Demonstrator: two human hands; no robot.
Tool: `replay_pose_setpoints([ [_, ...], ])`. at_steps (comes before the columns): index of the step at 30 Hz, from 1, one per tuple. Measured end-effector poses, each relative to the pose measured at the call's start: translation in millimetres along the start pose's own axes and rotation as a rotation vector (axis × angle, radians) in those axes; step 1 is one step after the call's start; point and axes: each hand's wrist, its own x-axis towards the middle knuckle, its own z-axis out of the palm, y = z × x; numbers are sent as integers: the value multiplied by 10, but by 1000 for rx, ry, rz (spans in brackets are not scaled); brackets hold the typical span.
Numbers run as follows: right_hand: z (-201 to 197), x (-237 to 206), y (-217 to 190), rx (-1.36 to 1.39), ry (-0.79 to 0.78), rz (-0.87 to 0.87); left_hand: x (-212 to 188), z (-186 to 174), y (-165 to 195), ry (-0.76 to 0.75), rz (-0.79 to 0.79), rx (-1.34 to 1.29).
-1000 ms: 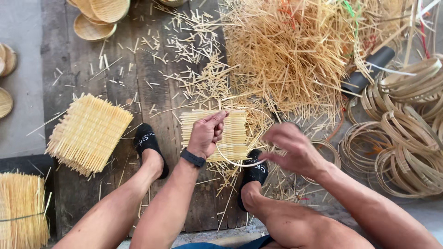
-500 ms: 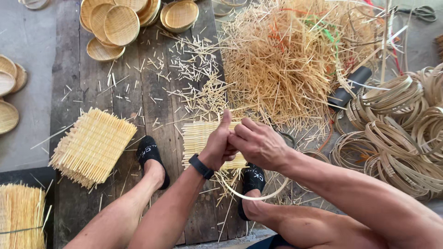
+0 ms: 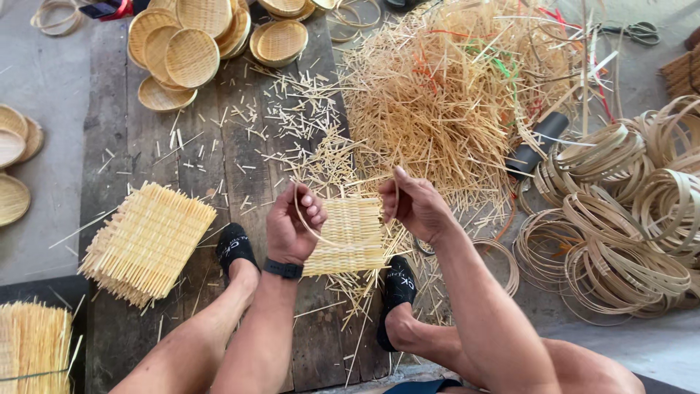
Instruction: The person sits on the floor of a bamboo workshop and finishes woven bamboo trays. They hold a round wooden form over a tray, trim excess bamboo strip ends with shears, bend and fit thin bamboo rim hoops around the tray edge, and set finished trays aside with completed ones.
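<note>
My left hand (image 3: 292, 225) and my right hand (image 3: 414, 204) each grip one side of a thin bamboo hoop (image 3: 313, 232) held over a square woven bamboo mat (image 3: 354, 238). The mat lies on the wooden boards (image 3: 240, 160) between my feet, in black socks (image 3: 235, 246). A black band sits on my left wrist. The hoop's far arc is hard to make out against the mat.
A stack of woven mats (image 3: 146, 241) lies to the left. Finished round baskets (image 3: 191, 52) are piled at the top left. A heap of bamboo sticks (image 3: 452, 102) is ahead, coiled bamboo hoops (image 3: 627, 219) at the right, scissors (image 3: 636, 31) far right.
My hands came together over the mat, then spread apart to its two sides with the hoop between them. The view tilted, showing more baskets at the top.
</note>
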Motion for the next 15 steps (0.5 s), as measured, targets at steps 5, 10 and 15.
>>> replay_pose_setpoints([
  [5,-275,109,416,74,-60,96,107,-135,81,-36,-326,232],
  [10,-298,200,545,106,-59,110,161,-289,32,25,-281,250],
  [15,-239,237,744,195,115,84,223,-477,-17,111,-148,100],
])
